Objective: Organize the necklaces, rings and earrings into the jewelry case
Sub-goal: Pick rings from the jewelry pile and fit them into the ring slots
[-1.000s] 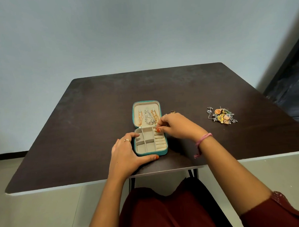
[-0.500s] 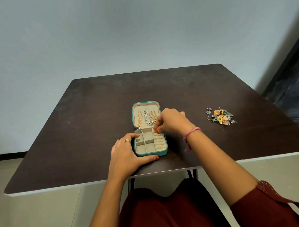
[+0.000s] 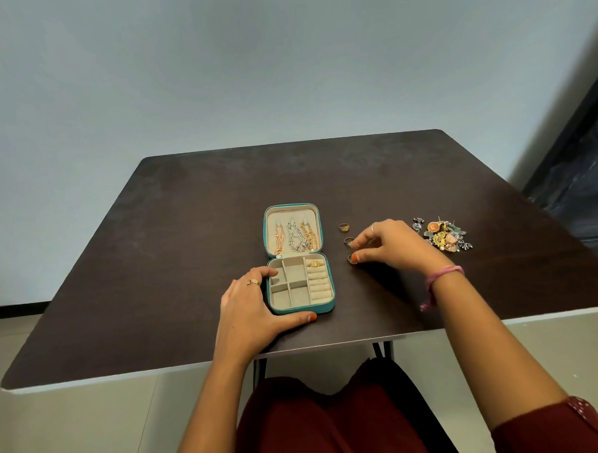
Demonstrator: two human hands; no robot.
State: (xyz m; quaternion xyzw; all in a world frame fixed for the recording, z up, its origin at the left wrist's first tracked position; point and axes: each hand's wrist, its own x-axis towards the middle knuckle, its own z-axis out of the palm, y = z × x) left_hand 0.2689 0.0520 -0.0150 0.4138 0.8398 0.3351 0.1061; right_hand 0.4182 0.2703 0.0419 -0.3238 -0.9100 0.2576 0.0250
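- The jewelry case (image 3: 298, 259) lies open on the dark desk (image 3: 188, 231), close to the near edge. Its lid lies flat on the far side, with three necklaces (image 3: 296, 236) hanging in it.
- One gold ring (image 3: 315, 264) sits in the top slot of the ring rolls, on the right side of the case tray. The slots nearer than it look free.
- The left hand (image 3: 249, 303) rests against the left side of the case, with its fingers laid flat along the case and its thumb on the near edge. This looks like a good way to stop the case from sliding.
- The right hand (image 3: 391, 244) is just right of the case. Its fingers curl down and pinch a small ring (image 3: 352, 258) that touches the desk.
- Two more rings lie close by: the middle ring (image 3: 349, 240) by the fingertips and the far ring (image 3: 344, 227) a little farther away.
- The earrings (image 3: 443, 235) sit in a pile at the right, well apart from the case.
- To do this step well, the person should probably pinch the ring by its band, lift it straight up, and push it into the next free slot.
- A ring is small and round, so it may roll off if the grip is loose.
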